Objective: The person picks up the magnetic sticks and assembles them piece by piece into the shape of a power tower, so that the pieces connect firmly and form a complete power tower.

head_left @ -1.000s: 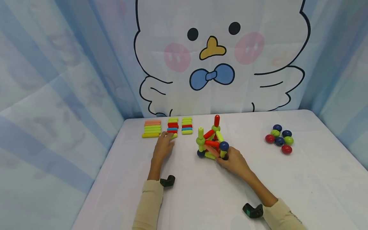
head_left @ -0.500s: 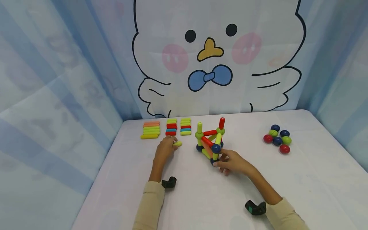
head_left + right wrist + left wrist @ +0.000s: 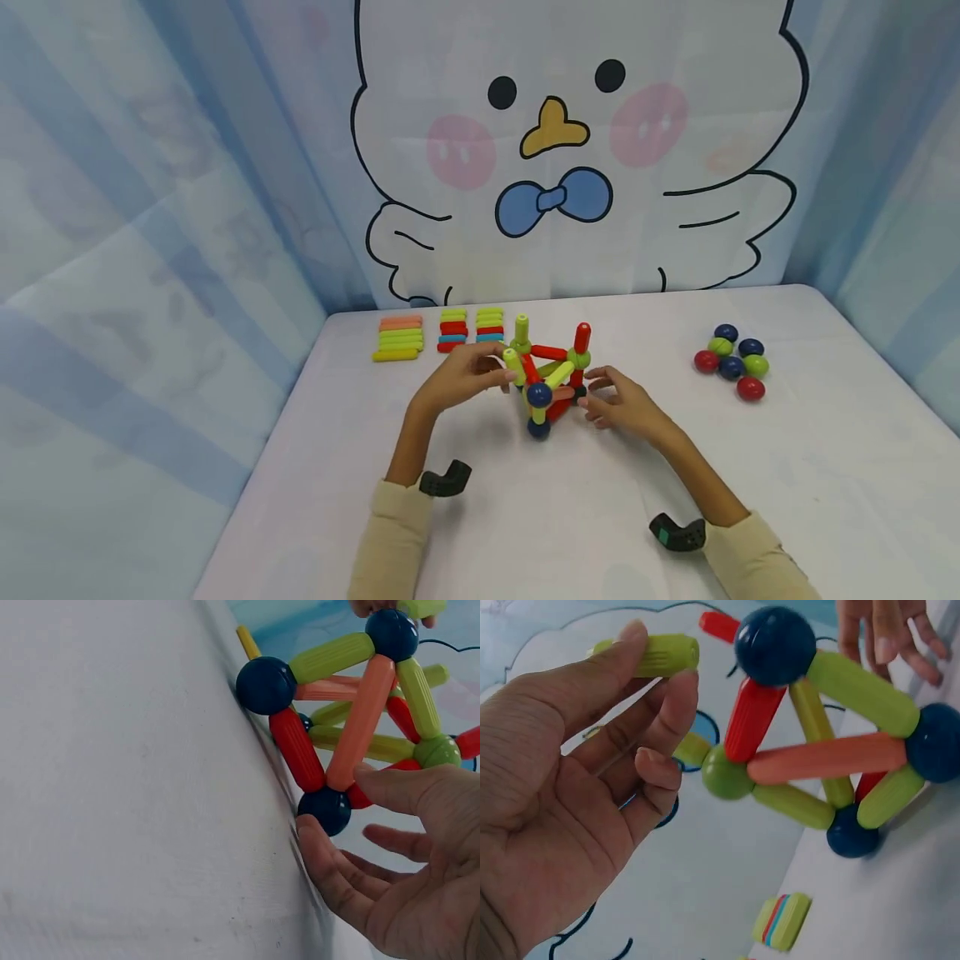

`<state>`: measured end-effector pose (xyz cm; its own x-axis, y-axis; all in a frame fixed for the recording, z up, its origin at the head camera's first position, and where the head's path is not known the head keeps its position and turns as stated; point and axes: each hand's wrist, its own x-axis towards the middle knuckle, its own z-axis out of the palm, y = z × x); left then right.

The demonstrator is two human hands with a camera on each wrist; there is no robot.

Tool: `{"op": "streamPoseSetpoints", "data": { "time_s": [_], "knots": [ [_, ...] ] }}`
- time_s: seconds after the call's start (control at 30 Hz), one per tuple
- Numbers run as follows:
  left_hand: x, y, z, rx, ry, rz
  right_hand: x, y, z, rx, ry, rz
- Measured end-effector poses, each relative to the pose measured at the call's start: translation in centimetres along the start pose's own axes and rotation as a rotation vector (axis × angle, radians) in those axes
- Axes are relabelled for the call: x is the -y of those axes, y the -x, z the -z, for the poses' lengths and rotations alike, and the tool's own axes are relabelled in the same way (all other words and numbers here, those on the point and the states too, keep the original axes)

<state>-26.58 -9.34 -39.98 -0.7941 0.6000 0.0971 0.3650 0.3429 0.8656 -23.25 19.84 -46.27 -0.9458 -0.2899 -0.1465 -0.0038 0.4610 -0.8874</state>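
My left hand (image 3: pixel 468 375) pinches a short yellow-green building stick (image 3: pixel 667 656) between thumb and fingertip. It holds the stick beside the upper part of a ball-and-stick frame (image 3: pixel 551 352). Sticks in red, orange and yellow-green join dark blue and green balls in this frame, which stands on the table with two sticks pointing up. On the frame's right side, my right hand (image 3: pixel 622 406) has thumb and forefinger about a dark blue ball (image 3: pixel 324 811) at the base. Its other fingers are loosely bent.
Rows of orange, green, yellow, red and blue sticks (image 3: pixel 400 337) lie at the table's back left. Several loose balls (image 3: pixel 731 367) in blue, green and red sit at the right. A printed curtain (image 3: pixel 555 250) rises behind the table (image 3: pixel 570 533).
My left hand has lifted a yellow-green stick from near the rows and brought it right to the frame. The frame has been turned, and my right hand has shifted round its right side.
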Motion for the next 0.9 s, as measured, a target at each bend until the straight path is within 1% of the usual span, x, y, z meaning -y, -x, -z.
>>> {"op": "streamPoseSetpoints", "data": {
  "time_s": [0.07,0.13,0.27,0.37,0.47,0.53,0.7,0.77,0.8,0.83,0.9],
  "knots": [
    [-0.8,-0.4,-0.9,0.000,-0.050,-0.049,0.0,0.0,0.0,0.000,0.003,0.025],
    [-1.2,-0.8,-1.6,-0.002,-0.121,-0.082,-0.1,0.0,-0.1,0.029,0.007,0.067],
    [-1.4,-1.1,-2.5,-0.010,-0.217,-0.100,-0.3,-0.2,-0.3,0.079,0.014,0.120],
    [-1.6,-1.0,-2.6,-0.010,-0.238,-0.121,-0.5,-0.2,-0.4,0.077,0.030,0.120],
    [-1.5,-0.9,-2.6,0.002,-0.251,-0.152,-0.6,-0.1,-0.5,0.059,0.031,0.100],
    [-1.5,-0.8,-2.5,0.006,-0.257,-0.164,-0.6,0.0,-0.5,0.056,0.040,0.107],
    [-1.2,-0.7,-2.3,0.008,-0.252,-0.149,-0.6,0.1,-0.1,0.053,0.082,0.178],
    [-1.1,-0.6,-2.2,0.001,-0.238,-0.135,-0.7,0.2,0.4,0.017,0.108,0.172],
    [-1.0,-0.5,-2.1,-0.004,-0.231,-0.129,-0.7,0.2,0.8,-0.023,0.132,0.165],
    [-1.0,-0.5,-1.9,-0.013,-0.227,-0.124,-0.8,0.3,1.3,-0.074,0.155,0.143],
    [-0.8,-0.4,-1.7,-0.033,-0.227,-0.108,-1.1,0.4,2.3,-0.228,0.257,0.128]
  ]
}}
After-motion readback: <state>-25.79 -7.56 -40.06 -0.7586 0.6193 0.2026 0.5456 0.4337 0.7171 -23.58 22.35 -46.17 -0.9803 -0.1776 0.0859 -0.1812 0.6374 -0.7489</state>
